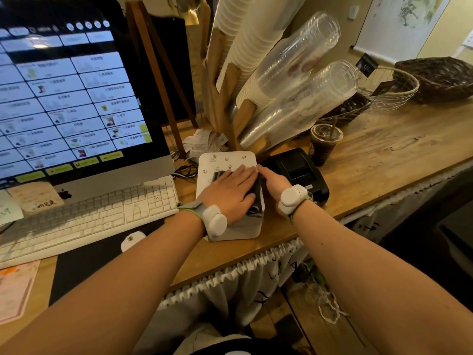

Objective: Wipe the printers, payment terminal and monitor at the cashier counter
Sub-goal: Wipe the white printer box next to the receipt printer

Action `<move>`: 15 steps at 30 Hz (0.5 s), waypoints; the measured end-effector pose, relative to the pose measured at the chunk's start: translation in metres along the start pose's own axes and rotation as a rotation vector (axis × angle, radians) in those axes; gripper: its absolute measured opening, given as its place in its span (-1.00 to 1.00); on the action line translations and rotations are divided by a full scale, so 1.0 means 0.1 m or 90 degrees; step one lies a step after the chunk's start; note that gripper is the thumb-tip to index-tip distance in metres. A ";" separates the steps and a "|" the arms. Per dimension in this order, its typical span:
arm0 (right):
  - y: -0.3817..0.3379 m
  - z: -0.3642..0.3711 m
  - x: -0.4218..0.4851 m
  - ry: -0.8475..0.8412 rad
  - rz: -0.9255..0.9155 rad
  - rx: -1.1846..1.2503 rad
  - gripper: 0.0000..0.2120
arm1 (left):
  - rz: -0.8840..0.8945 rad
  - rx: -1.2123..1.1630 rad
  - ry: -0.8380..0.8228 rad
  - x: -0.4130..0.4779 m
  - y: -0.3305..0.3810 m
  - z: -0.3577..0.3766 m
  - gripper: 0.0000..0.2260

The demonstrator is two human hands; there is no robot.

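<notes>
A long wooden table (pixel 384 155) at a café till is seen, crowded with till equipment. The wiping is judged to be at an early or middle stage: a boxy white plastic printer (pixel 225 160) at the front edge is being wiped. A folded dark cloth (pixel 256 201) is pressed flat onto its top by the left hand (pixel 230 190), whose fingers are kept straight. The right hand (pixel 275 184) is laid against the printer's right side; whether anything is gripped cannot be told. The small black receipt printer (pixel 299 170) just beside it and the large silver-framed monitor (pixel 64 98) appear untouched. No payment terminal can be made out. Counted: two printers, one monitor, one cloth, two hands.
</notes>
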State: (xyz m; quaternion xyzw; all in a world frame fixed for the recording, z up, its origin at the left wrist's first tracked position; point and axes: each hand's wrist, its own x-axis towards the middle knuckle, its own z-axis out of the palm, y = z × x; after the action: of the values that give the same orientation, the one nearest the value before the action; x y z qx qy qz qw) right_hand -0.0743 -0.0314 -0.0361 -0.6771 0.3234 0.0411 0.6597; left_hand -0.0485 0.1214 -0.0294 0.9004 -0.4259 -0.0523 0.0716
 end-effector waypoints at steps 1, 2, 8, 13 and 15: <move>0.01 0.01 0.01 -0.009 -0.006 0.007 -0.45 | -0.020 0.010 -0.007 0.01 -0.07 -0.01 -0.45; 0.02 0.01 0.00 -0.021 -0.022 0.016 -0.49 | -0.039 0.014 -0.017 0.04 -0.15 -0.04 -0.43; 0.03 0.06 0.05 -0.062 -0.055 -0.009 -0.67 | -0.166 0.021 0.004 0.28 -0.56 -0.09 -0.40; 0.01 0.09 0.10 -0.050 -0.054 -0.062 -0.60 | -0.135 0.049 -0.059 0.41 -0.51 -0.20 -0.41; 0.01 0.09 0.10 -0.050 -0.052 -0.044 -0.58 | -0.077 0.055 -0.064 0.36 -0.35 -0.17 -0.42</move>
State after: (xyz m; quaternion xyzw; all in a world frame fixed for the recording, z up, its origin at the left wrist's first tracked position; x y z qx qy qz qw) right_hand -0.0638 -0.0269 -0.0431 -0.7098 0.2677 0.0518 0.6495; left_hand 0.0037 0.1172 -0.0196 0.9228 -0.3760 -0.0835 0.0075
